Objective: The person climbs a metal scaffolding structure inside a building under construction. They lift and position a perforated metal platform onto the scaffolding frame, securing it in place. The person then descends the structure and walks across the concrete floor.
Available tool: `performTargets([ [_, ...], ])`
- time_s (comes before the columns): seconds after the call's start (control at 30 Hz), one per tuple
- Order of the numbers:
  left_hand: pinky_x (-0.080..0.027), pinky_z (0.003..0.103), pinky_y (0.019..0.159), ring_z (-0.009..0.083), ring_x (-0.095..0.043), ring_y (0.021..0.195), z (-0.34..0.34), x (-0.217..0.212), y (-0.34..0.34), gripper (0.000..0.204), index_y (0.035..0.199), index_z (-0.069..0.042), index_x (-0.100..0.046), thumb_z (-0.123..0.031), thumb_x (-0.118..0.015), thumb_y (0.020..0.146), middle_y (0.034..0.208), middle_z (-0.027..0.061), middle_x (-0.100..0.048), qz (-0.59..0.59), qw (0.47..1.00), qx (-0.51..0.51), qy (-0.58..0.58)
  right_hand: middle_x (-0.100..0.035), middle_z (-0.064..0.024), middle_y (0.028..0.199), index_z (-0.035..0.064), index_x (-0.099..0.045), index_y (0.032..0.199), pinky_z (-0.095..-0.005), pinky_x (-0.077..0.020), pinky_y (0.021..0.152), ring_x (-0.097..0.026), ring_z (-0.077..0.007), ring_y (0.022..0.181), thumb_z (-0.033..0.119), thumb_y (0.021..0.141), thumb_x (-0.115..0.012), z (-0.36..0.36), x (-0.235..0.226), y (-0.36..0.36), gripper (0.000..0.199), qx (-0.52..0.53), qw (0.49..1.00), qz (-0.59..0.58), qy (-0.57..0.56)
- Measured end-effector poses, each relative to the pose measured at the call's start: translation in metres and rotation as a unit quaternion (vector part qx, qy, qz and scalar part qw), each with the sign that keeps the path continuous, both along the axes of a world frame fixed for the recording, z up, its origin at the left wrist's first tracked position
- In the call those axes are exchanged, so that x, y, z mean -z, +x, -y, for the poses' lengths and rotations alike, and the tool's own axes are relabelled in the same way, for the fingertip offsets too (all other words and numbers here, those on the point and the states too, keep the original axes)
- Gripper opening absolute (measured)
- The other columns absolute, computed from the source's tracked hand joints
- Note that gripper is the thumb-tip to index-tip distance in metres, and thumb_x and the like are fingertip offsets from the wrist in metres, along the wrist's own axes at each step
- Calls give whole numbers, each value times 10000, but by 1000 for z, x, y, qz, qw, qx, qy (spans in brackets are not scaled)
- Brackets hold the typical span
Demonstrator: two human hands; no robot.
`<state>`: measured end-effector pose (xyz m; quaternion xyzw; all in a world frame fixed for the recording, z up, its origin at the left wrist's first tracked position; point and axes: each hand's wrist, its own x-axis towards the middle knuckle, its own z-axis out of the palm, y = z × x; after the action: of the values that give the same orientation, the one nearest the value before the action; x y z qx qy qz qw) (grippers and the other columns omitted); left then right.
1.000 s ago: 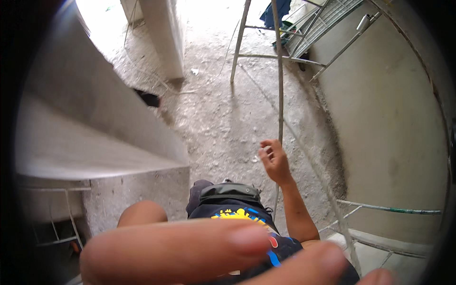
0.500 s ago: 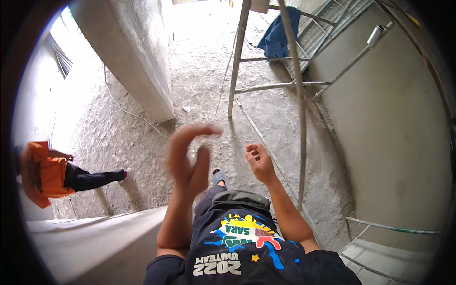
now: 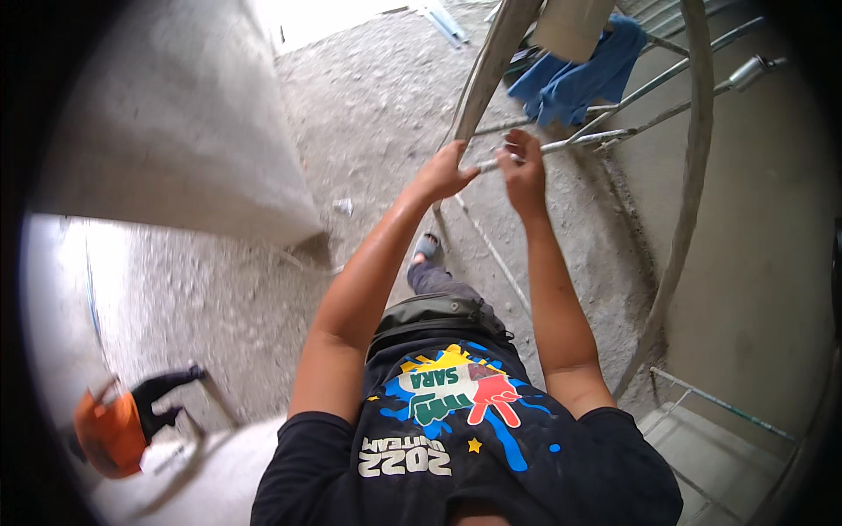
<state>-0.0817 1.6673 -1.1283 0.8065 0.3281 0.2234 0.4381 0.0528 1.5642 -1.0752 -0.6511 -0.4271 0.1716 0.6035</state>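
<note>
Both hands grip metal scaffold tubing ahead of the person. Left hand (image 3: 445, 171) is closed around the upright scaffold post (image 3: 491, 66), fingers wrapped over it near where a crossbar meets it. Right hand (image 3: 521, 167) is clamped on the slanting horizontal crossbar (image 3: 605, 136), just beside the left hand, the two hands near but not touching.

Largest surroundings: a rough concrete floor (image 3: 368, 114) lies far below, and a grey concrete column (image 3: 175, 131) stands to the left. A plastered wall (image 3: 772, 219) rises at right, with a curved-looking second post (image 3: 688, 175) before it. Blue cloth (image 3: 570, 74) hangs over the tubing above the hands. Another person in an orange top (image 3: 110, 430) is at lower left, well apart.
</note>
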Motion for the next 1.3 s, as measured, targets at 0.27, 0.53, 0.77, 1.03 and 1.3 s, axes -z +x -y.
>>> performTargets([
  [0.27,-418,395,1044,363,-506,1283,-107,37,67,750,1349,20,-483,-330,-776,754,1328,268,-544,44,982,120,-138,-646,-176,1051,-6,-492,1262,-368,-492,893,-641,-296,995,194,764,-736,-135,21,18,590,69,989,-97,-88],
  [0.53,-473,409,953,319,-618,1140,-157,73,122,566,1312,-22,-520,-288,-674,837,1234,184,-632,188,922,337,-27,-666,-27,850,24,-669,906,-305,-508,782,-623,-141,812,155,777,-786,-172,29,-14,219,277,945,-155,75],
  [0.77,-497,389,883,280,-631,1085,-157,125,119,684,1298,32,-505,-457,-688,857,1178,178,-665,131,975,104,144,-701,-107,863,-10,-649,1000,-397,-526,731,-668,-212,848,245,727,-751,-185,4,-45,388,288,939,-160,-94],
  [1.03,-547,402,667,254,-687,793,-138,13,-24,260,913,-48,-718,-222,-526,928,783,129,-677,86,882,192,-423,-710,-167,997,88,-645,1131,-421,-510,841,-670,-335,994,190,665,-721,-165,18,-140,483,308,943,-94,-86],
  [1.3,-526,396,729,258,-665,875,-184,63,-59,333,1012,-33,-668,-320,-526,922,891,140,-667,-79,880,296,-364,-709,-157,949,62,-661,1087,-402,-514,835,-682,-315,947,198,631,-768,-171,26,-164,488,351,934,-39,-45],
])
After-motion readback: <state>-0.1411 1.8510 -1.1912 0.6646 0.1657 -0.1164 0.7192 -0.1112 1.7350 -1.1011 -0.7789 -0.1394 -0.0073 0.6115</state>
